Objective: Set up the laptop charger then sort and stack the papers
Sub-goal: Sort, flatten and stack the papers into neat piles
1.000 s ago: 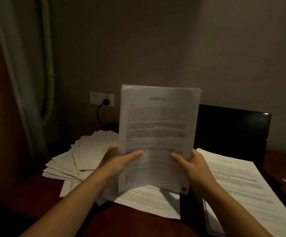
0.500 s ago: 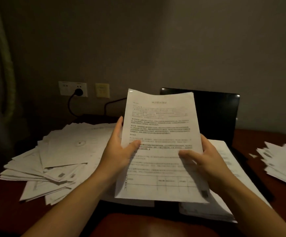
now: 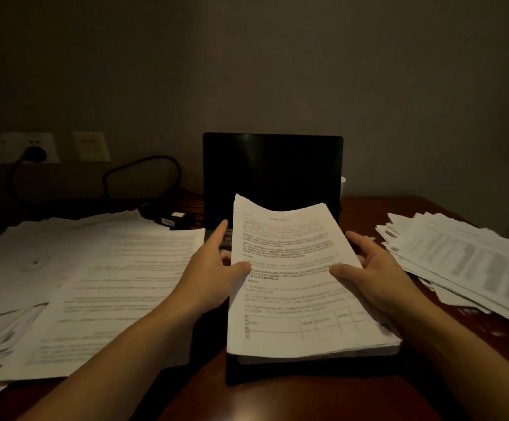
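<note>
Lowered since the earlier frame, the printed sheet (image 3: 292, 268) lies nearly flat over the stack (image 3: 368, 347) on the open laptop (image 3: 273, 168). We see dense text above a ruled table, with the far edge curling. Our left hand (image 3: 213, 275) and right hand (image 3: 371, 268) each pinch a side edge, thumb on top.

One laptop (image 3: 273, 165), one plug (image 3: 36, 153) — three paper piles (image 3: 110, 284) (image 3: 338, 354) (image 3: 466, 262), two wall plates (image 3: 19, 146) (image 3: 92, 146).
</note>
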`<state>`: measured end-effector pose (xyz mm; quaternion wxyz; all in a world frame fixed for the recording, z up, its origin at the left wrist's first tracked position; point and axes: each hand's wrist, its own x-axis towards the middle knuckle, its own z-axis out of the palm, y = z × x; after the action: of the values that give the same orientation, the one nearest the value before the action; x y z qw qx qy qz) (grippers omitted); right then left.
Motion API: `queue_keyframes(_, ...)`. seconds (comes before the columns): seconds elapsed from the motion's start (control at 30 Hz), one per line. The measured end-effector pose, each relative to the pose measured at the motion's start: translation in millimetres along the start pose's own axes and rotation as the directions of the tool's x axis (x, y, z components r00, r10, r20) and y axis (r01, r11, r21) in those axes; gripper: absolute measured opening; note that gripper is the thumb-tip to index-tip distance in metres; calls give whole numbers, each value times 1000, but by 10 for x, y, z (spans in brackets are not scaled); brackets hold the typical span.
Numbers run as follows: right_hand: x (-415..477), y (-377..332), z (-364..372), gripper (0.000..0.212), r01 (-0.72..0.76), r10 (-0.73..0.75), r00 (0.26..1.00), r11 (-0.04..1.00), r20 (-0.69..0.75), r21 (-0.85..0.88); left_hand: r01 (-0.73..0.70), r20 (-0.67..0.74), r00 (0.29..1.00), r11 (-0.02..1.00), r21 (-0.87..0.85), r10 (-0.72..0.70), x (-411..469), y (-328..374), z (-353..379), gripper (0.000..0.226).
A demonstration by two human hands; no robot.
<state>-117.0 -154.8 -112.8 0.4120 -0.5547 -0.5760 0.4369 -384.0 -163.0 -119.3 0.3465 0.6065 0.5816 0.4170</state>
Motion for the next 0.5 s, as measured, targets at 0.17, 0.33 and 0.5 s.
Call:
queue_keyframes(0.17, 100, 146, -37, 76, 39, -90, 988, 932, -126, -361, -109, -64, 986, 884, 454, 155, 2, -37, 184, 39)
queue_keyframes(0.33, 107, 273, -9, 39, 53, -188, 981, 514, -52, -856, -159, -33, 966, 689, 707, 256, -83, -194, 259, 30)
queue_keyframes(0.5, 90, 156, -8, 39, 93, -180, 983, 413, 19, -906, -202, 3, 954, 634, 747, 300, -107, -272, 232, 41)
